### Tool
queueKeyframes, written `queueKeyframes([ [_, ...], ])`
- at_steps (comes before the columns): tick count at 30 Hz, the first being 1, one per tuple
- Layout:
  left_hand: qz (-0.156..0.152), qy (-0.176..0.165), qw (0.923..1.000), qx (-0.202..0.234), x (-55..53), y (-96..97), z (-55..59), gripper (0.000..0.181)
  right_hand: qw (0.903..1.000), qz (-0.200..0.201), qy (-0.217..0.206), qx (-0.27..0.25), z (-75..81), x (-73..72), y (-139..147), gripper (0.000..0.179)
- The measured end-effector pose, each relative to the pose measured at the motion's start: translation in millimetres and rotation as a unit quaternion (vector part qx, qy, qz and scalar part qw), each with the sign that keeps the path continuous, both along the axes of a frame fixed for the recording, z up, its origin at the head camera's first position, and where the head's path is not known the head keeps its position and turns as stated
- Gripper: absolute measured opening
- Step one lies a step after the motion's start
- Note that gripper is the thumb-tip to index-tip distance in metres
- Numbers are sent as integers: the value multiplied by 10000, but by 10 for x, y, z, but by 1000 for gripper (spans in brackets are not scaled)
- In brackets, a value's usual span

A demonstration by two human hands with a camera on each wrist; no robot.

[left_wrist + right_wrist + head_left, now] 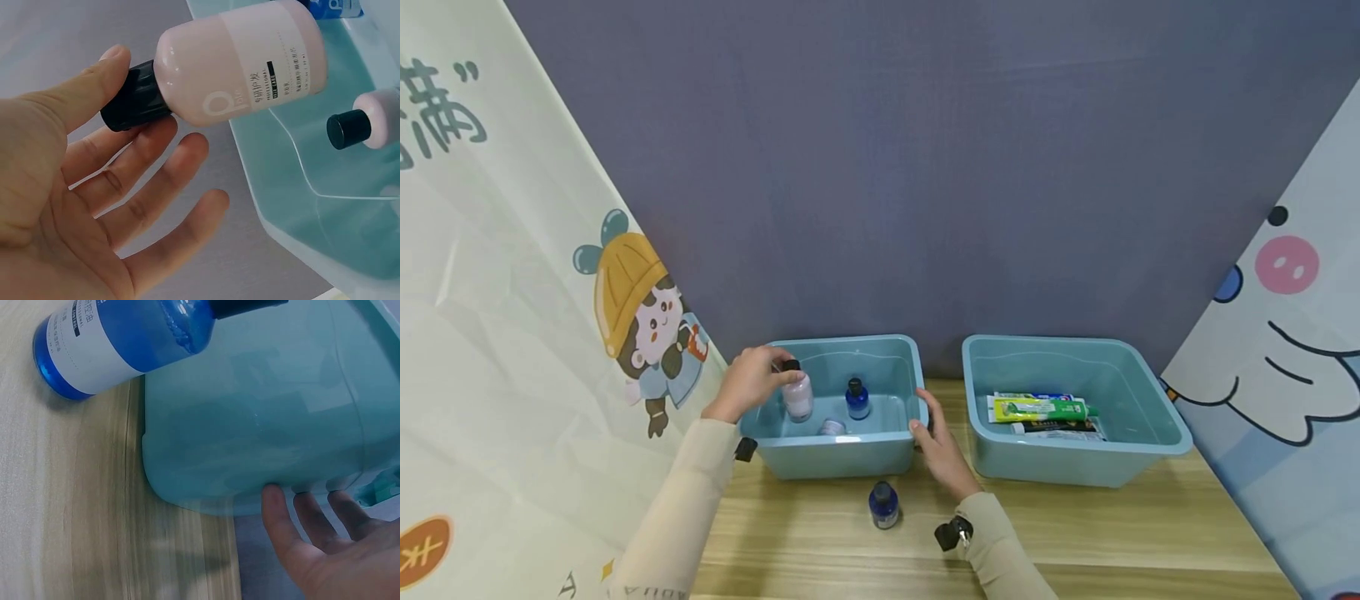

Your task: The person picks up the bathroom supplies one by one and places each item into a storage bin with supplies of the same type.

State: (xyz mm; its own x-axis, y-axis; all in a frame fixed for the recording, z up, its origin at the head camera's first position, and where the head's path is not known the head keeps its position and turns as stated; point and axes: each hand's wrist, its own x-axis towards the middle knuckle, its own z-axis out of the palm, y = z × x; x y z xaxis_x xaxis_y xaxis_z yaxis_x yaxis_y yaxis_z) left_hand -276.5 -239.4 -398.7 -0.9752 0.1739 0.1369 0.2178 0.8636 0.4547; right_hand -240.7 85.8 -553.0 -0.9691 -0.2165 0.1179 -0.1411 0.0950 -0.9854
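Note:
My left hand (pixel 748 385) pinches the black cap of a pink hair-care bottle (pixel 240 65) between thumb and fingertips, with the other fingers spread loosely. That bottle is upright inside the left end of a light blue plastic bin (pixel 835 458); whether its base touches the floor of the bin I cannot tell. Beside it are a dark blue bottle (pixel 857 400) and another pink bottle (pixel 378 119) with a black cap, lying down. My right hand (pixel 943 446) grips the bin's right rim, thumb near the front corner, and several fingertips press the outer wall in the right wrist view.
A blue bottle (pixel 883 506) with a white label stands on the wooden table (pixel 805 542), in front of the bin. To the right, a second light blue bin (pixel 1060 467) holds several toothpaste tubes (pixel 1041 410). Behind hangs a grey cloth (pixel 880 183); printed sheets flank both sides.

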Motion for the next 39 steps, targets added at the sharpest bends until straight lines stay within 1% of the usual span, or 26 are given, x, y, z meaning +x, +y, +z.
queueKeyframes([
  [7,-37,-159,9994,-289,-71,-18,-22,35,9999,63,-138,-63,-6,5,4,53],
  [10,-26,-235,9990,-377,-101,-24,-53,34,9999,53,-139,-25,-20,3,6,53],
  [17,5,-450,9974,-560,-166,-40,-126,36,9998,74,-152,-134,-26,9,9,54],
  [26,90,-616,9956,-696,-242,-47,-183,26,9997,56,-212,-123,-16,11,10,54],
  [33,166,-747,9933,-862,-294,-56,-196,17,9996,64,-267,-71,-11,6,12,55],
  [39,213,-987,9900,-981,-354,-71,-203,15,9995,28,-308,2,-4,-5,19,55],
])
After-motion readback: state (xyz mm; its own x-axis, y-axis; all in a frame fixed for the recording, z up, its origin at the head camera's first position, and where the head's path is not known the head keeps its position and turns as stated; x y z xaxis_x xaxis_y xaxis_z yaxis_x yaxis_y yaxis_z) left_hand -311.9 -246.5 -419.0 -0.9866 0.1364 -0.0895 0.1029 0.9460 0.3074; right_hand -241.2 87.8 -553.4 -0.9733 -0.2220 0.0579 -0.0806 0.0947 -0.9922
